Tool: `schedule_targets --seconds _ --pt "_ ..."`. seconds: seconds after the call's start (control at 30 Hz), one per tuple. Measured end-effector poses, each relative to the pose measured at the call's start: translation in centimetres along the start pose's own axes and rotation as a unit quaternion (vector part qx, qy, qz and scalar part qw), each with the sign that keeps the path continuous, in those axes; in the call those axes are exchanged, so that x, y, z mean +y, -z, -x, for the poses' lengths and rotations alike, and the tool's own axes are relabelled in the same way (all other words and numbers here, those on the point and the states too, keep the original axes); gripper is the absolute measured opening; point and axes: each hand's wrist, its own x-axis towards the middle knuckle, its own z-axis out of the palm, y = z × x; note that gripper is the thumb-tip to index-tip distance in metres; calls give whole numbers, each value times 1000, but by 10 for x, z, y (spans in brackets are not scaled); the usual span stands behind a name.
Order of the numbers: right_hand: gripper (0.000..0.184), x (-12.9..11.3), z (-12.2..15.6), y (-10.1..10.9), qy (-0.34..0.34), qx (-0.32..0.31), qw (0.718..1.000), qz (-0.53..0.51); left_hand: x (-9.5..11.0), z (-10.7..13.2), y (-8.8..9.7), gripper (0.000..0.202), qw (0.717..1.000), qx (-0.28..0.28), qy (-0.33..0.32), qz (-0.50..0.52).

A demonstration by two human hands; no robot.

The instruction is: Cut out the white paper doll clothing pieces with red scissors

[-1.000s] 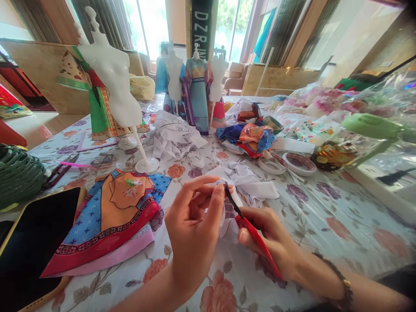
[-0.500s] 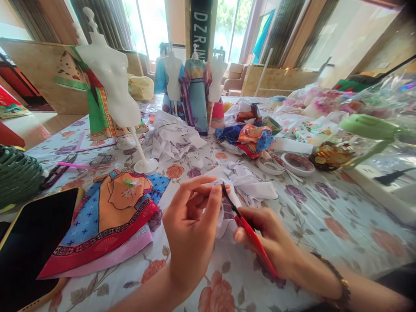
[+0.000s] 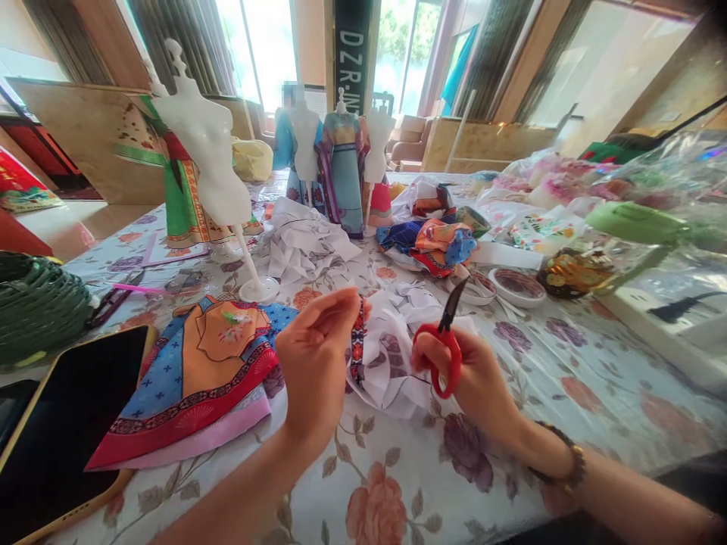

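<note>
My left hand point(image 3: 318, 356) pinches the top of a narrow patterned fabric strip point(image 3: 357, 348), red, black and blue, which hangs down beside its fingers. In my right hand point(image 3: 471, 378) is a pair of red-handled scissors point(image 3: 451, 337); the fingers go through the loops and the dark blades point up, apart from the strip. Between and behind the hands lie white fabric scraps point(image 3: 391, 378) in loose curls. Left of my left hand a small orange, blue and red garment point(image 3: 221, 356) is spread on the floral tablecloth point(image 3: 375, 499).
A phone point(image 3: 73, 424) lies at the left beside a green woven basket point(image 3: 39, 303). A white mannequin point(image 3: 207, 159) stands behind the garment, with dressed mannequins point(image 3: 344, 166) farther back. Tape rolls point(image 3: 519, 288), bundled cloth point(image 3: 435, 242) and a power strip point(image 3: 653, 325) are to the right.
The scissors have moved right and away from my left hand, their blades now pointing up. My left hand has shifted slightly left, and the patterned strip now shows hanging from it.
</note>
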Motion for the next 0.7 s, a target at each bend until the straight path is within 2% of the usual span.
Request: schedule_targets --seconds 0.1,0.17,0.23,0.27,0.33,0.4,0.47,0.6,0.7 --pt "33 3 -14 12 21 73 997 24 -1 -11 3 14 999 26 -31 4" --pt "31 5 -24 24 30 82 994 64 -1 -17 4 15 998 41 -42 3" --pt "28 9 -33 38 61 94 982 151 -1 -23 5 14 998 53 -43 1" --pt "23 12 -37 45 91 106 967 211 -1 -25 6 14 997 58 -43 0" --pt "7 20 -43 57 175 61 910 371 -2 -30 8 13 997 64 -40 -2" --pt "14 27 -47 65 241 -61 845 474 -2 -33 9 13 997 63 -35 -2" --pt "18 32 -48 67 252 -69 828 496 -3 -36 11 12 998 60 -30 0" --pt "17 28 -45 64 241 -5 822 517 -3 -40 13 11 998 53 -23 9" --pt "20 22 -43 62 244 -55 799 547 -2 -43 14 10 999 44 -11 18"
